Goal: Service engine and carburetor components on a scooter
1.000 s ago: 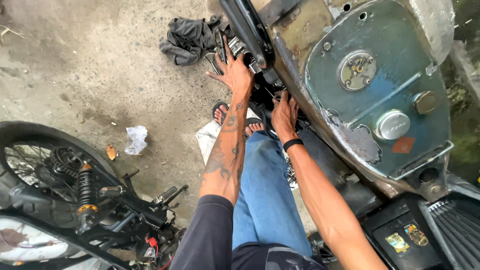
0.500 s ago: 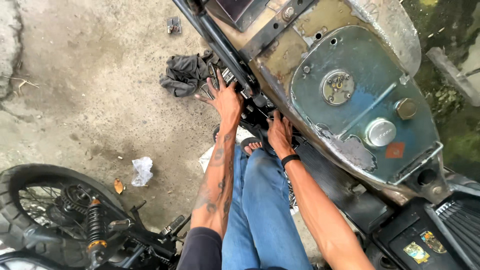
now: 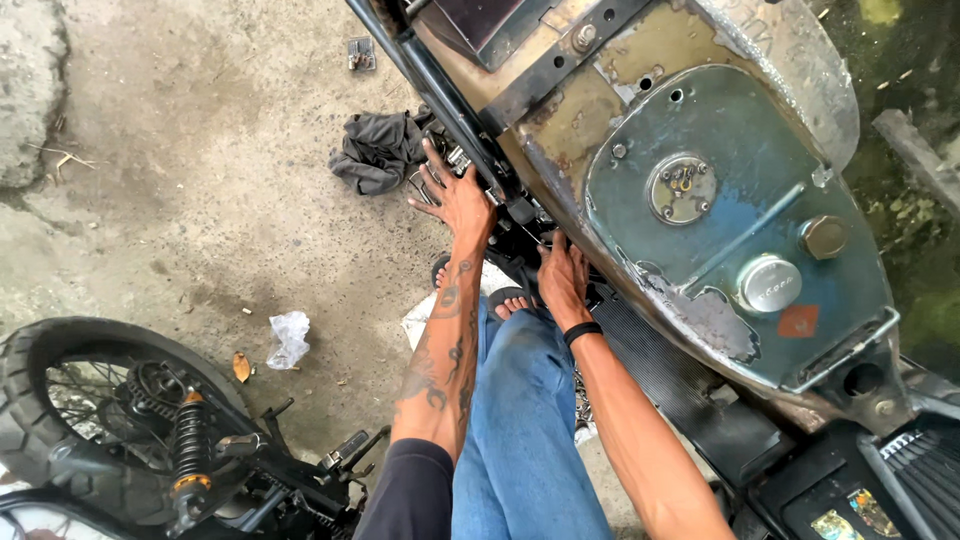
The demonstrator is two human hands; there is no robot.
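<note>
Seen from above, the person's left hand (image 3: 458, 198) lies near the middle of the frame with its fingers spread flat, pressed against the black frame tube (image 3: 440, 95) and the engine parts just beside it. It grips nothing that can be seen. The right hand (image 3: 562, 278) sits a little lower and to the right, reaching under the edge of the worn fuel tank (image 3: 720, 200); its fingertips are hidden among the dark parts, so I cannot tell whether it clasps anything. A black band (image 3: 581, 332) circles that wrist.

The tank fills the upper right of the frame, patchy blue-green and rust, with a round metal cap (image 3: 768, 283) on its lower part. A crumpled dark rag (image 3: 378, 150) lies on the concrete ground (image 3: 200, 180) just left of the left hand. In the lower left corner stands another motorcycle's rear wheel (image 3: 60, 400) with a shock absorber (image 3: 188, 450), and a scrap of clear plastic (image 3: 290, 338) lies nearby.
</note>
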